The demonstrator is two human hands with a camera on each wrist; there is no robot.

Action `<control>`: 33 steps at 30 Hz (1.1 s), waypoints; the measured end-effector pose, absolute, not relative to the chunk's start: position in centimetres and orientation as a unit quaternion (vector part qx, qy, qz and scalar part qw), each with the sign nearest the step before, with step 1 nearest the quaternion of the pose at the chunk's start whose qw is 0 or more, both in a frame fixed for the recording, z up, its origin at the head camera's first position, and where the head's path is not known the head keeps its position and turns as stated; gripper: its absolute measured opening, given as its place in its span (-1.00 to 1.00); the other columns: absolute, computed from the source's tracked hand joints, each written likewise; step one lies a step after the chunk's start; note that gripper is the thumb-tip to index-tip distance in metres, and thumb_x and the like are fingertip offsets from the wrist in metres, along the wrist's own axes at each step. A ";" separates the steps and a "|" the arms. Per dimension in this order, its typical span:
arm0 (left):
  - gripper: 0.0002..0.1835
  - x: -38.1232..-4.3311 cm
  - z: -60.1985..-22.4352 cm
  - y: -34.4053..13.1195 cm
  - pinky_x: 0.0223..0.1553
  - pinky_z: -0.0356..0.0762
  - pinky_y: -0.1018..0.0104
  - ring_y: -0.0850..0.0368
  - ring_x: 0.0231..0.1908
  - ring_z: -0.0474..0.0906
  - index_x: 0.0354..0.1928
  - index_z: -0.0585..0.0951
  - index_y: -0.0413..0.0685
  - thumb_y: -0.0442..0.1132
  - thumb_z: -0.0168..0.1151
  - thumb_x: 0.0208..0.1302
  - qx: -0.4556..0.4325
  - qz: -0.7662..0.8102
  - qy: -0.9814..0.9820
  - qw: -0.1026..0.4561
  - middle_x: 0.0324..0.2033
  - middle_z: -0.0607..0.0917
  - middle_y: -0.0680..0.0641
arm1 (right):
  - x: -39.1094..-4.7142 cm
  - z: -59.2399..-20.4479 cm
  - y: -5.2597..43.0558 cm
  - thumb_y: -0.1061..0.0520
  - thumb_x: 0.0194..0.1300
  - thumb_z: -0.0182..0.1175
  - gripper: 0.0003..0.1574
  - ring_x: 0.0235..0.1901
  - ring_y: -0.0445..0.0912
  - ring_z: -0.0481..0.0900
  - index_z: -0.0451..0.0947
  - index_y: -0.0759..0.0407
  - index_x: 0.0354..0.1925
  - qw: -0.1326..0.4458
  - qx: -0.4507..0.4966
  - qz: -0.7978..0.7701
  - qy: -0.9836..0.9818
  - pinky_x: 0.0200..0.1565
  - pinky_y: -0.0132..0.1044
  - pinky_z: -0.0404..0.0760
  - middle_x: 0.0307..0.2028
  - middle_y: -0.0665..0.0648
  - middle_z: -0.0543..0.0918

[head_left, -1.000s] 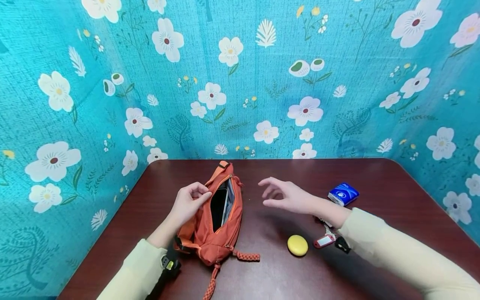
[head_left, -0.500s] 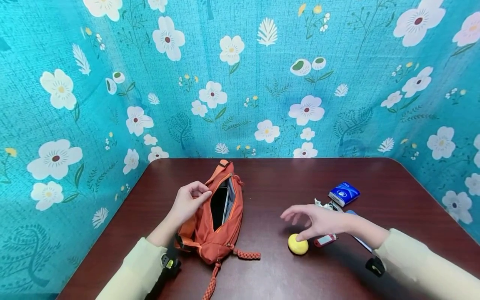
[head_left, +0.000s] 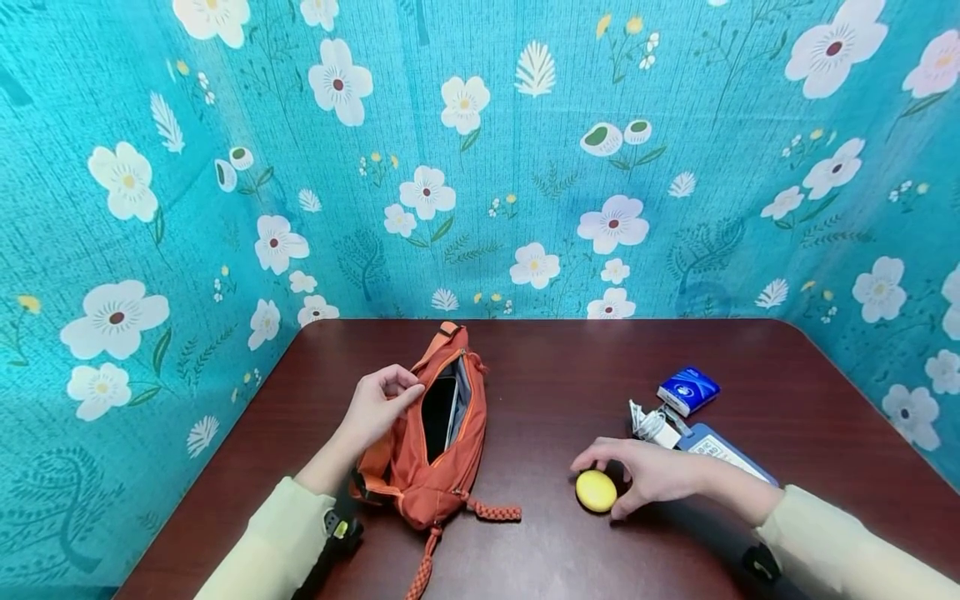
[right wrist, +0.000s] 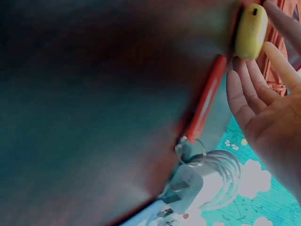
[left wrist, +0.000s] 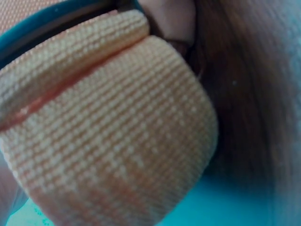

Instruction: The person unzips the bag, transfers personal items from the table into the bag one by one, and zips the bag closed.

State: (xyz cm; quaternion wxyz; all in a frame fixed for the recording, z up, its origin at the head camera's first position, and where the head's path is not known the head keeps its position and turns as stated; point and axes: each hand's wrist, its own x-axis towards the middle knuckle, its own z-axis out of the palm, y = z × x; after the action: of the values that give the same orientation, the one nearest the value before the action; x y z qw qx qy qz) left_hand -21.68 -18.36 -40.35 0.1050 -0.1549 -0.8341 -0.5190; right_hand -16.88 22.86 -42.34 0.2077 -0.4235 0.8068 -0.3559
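On the table's left half lies an orange waist bag (head_left: 450,500), its zip opening spread wide. Inside it a dark phone (head_left: 442,417) shows a pale edge. My left hand (head_left: 378,408) pinches the left rim of that opening; a sleeve cuff (left wrist: 122,132) covers most of the left wrist view. At the right, my right hand (head_left: 652,475) reaches round a small yellow rounded case (head_left: 597,492), thumb and fingers on either side. In the right wrist view the yellow case (right wrist: 251,33) has a dark slot, and the fairly straight fingers (right wrist: 256,89) lie close to it; firm contact is unclear.
Beyond the right hand lie a white charger with coiled cable (head_left: 654,427), a blue card holder (head_left: 723,450) and a blue tissue pack (head_left: 688,390). A red key tag (right wrist: 207,99) on a ring shows in the right wrist view. Floral cloth (head_left: 480,208) hangs behind the table.
My right hand has come from beside the bag, down and right, to the yellow case, its fingers now round it. The left hand keeps its place on the bag's rim.
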 end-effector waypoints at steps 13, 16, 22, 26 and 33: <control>-0.94 -21.6 -40.5 -18.5 -0.59 0.56 0.28 0.07 -0.64 0.51 -0.34 0.64 -0.12 -0.33 0.36 0.22 -0.152 -0.524 -0.831 0.105 -0.56 0.64 -0.03 | -16.9 -43.6 22.9 0.05 0.04 0.47 -0.39 -0.18 -0.22 0.45 0.51 0.03 0.07 0.169 -0.431 -0.357 0.811 -0.29 -0.28 0.56 -0.11 -0.07 0.52; -0.94 -21.6 -40.6 -18.4 -0.59 0.56 0.27 0.11 -0.64 0.50 -0.34 0.64 -0.13 -0.34 0.35 0.22 -0.154 -0.525 -0.830 0.107 -0.57 0.63 -0.04 | -16.9 -43.6 23.0 0.04 0.03 0.48 -0.41 -0.18 -0.22 0.46 0.51 0.01 0.04 0.162 -0.428 -0.360 0.813 -0.29 -0.29 0.56 -0.14 -0.10 0.54; -0.95 -21.6 -40.5 -18.4 -0.59 0.54 0.30 0.12 -0.64 0.50 -0.34 0.64 -0.14 -0.34 0.35 0.22 -0.155 -0.524 -0.831 0.108 -0.56 0.63 -0.03 | -17.4 -43.0 23.0 0.20 0.07 0.42 -0.45 -0.20 -0.13 0.58 0.44 0.08 0.03 0.205 -0.394 -0.407 0.798 -0.13 -0.26 0.60 -0.16 -0.03 0.63; -0.93 -21.6 -40.4 -18.4 -0.57 0.58 0.24 0.12 -0.63 0.50 -0.32 0.63 -0.18 -0.34 0.35 0.22 -0.155 -0.530 -0.827 0.104 -0.55 0.64 -0.05 | -17.7 -42.1 22.7 0.25 0.12 0.41 -0.43 -0.14 -0.08 0.61 0.43 0.14 0.07 0.211 -0.371 -0.429 0.796 -0.08 -0.26 0.60 -0.09 0.04 0.63; -0.92 -21.6 -40.3 -18.3 -0.55 0.60 0.17 0.08 -0.63 0.51 -0.31 0.64 -0.20 -0.33 0.35 0.23 -0.156 -0.528 -0.829 0.099 -0.54 0.65 -0.05 | -19.0 -41.0 21.8 0.29 0.12 0.41 -0.41 -0.09 -0.06 0.62 0.46 0.15 0.12 0.162 -0.373 -0.447 0.797 -0.07 -0.26 0.61 -0.06 0.06 0.65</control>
State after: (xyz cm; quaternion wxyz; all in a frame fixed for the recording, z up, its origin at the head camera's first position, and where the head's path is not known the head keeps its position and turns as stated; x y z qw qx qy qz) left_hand -21.59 -18.32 -40.28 0.0992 -0.1561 -0.8292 -0.5275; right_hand -18.96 21.82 -41.02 0.1620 -0.3732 0.7967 -0.4470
